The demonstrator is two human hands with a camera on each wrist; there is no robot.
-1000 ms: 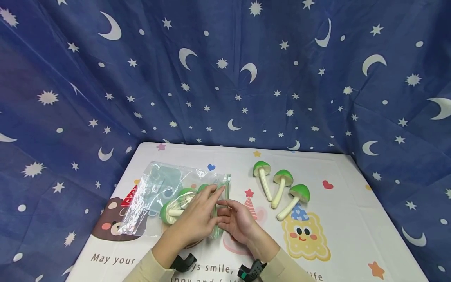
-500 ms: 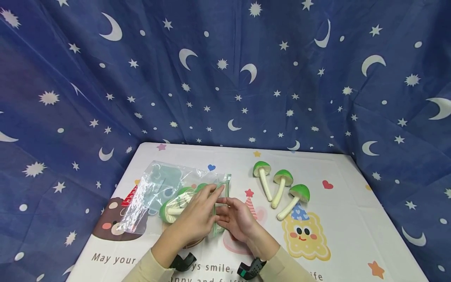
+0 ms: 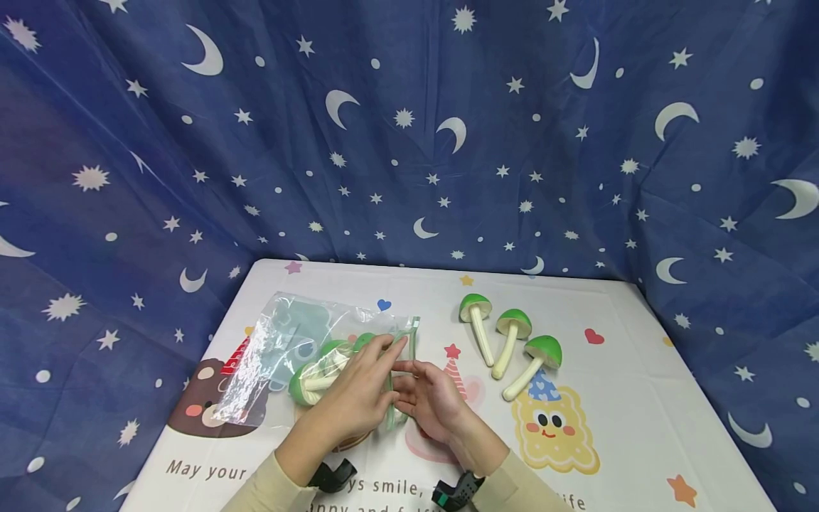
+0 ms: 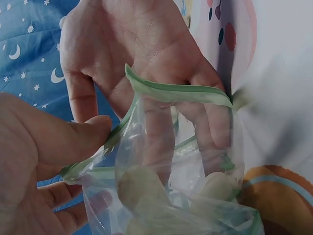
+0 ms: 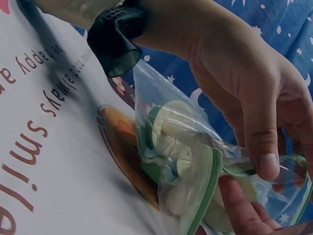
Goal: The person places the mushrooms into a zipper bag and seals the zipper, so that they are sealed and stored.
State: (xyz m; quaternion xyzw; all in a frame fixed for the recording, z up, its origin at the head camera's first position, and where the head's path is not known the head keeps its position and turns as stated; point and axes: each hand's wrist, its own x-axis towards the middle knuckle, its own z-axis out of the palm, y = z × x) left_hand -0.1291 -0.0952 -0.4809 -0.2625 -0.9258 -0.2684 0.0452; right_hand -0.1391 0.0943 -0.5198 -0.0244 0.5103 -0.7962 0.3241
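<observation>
1. Clear zip-seal bag (image 3: 297, 323) lies on the table, left of centre; green-capped toy mushrooms (image 3: 313, 384) inside, bunched toward the mouth. Count unclear, plastic glare and a hand in the way.
2. Left hand (image 3: 358, 395): over the bag's mouth end, pinching the green zip rim (image 4: 181, 93) between thumb and fingers.
3. Right hand (image 3: 438, 402): nothing grasped; fingers fairly straight, apparently slipped in at the gaping mouth, seen through the film. Whether they touch a mushroom: can't tell.
4. Three loose toy mushrooms (image 3: 514, 323) on the printed tablecloth (image 3: 621, 355), right of the bag, near one another, apart from both hands.
5. Step in hand, as judged: right fingers working inside the mouth while left spreads it. Do it well: firm left pinch, rim raised, walls well apart so right fingers clear the zip strip.
6. Handle one mushroom at a time, by the stem, lined up with the mouth.
7. Likely snags: wide cap catching the zip; limp film clinging and dragging the bag along.
</observation>
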